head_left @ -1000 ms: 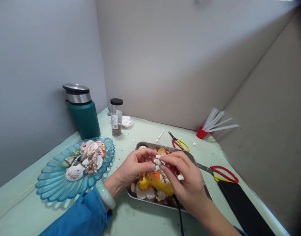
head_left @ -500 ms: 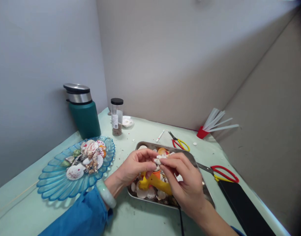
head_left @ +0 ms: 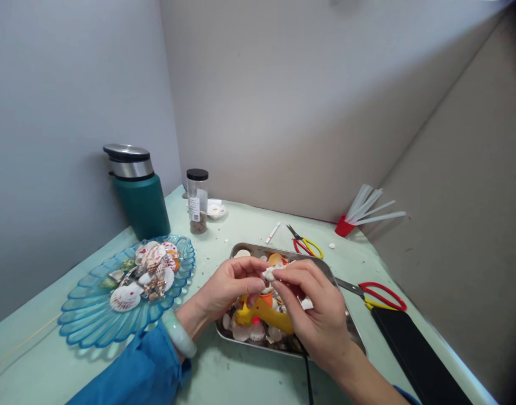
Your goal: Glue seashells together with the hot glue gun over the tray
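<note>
Small white shells [head_left: 269,274] are pinched between the fingertips of my left hand [head_left: 236,281] and my right hand [head_left: 321,298], above a metal tray [head_left: 232,339]. Both hands are closed around the shells, which my fingers partly cover. Beneath them, a yellow glue gun [head_left: 268,316] lies on the loose shells [head_left: 241,332] in the tray. Its black cord [head_left: 308,374] runs over the front rim, and part of its body is hidden by my right hand. A small red light glows on it or just beside it; I cannot tell which.
On the left is a blue shell-shaped plate [head_left: 87,320] heaped with shells. A green bottle [head_left: 142,205] and a clear jar [head_left: 198,202] stand behind. Scissors [head_left: 306,244], larger scissors [head_left: 382,295], a black slab [head_left: 413,354] and a red cup [head_left: 345,226] of translucent sticks [head_left: 370,205] are rightward.
The whole view has shifted slightly. A red glow now shows near the glue gun. My hands keep the same pinch, and the white shells appear slightly turned between the fingertips.
</note>
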A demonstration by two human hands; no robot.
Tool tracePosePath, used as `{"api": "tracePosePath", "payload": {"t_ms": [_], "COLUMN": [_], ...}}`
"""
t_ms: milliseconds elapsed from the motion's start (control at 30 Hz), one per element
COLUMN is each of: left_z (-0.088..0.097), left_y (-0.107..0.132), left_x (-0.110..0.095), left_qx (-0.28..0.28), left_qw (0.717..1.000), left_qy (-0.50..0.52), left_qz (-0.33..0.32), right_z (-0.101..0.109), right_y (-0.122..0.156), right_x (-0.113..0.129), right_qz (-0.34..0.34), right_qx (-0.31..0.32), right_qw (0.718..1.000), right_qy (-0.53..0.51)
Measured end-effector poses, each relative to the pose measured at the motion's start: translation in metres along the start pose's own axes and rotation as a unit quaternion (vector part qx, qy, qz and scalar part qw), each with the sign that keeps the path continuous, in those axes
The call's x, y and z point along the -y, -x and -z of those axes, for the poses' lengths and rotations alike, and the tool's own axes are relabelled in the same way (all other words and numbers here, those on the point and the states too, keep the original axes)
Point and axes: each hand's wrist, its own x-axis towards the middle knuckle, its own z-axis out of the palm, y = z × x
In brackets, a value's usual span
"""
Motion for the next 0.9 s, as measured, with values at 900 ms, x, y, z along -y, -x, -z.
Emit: {"api": "tracePosePath", "payload": {"t_ms": [900], "left_z": [0.0004], "left_y": [0.0029], "left_x": [-0.0039], "left_qx": [0.000], "left_qw": [0.999], "left_qy": [0.036], "left_qz": [-0.014], "right_z": [0.0057], "right_y": [-0.0028], "right_x": [-0.0075], "right_qz": [-0.016], "right_qx": [0.009], "right_qw": [1.000], "right_qy": [0.019]}}
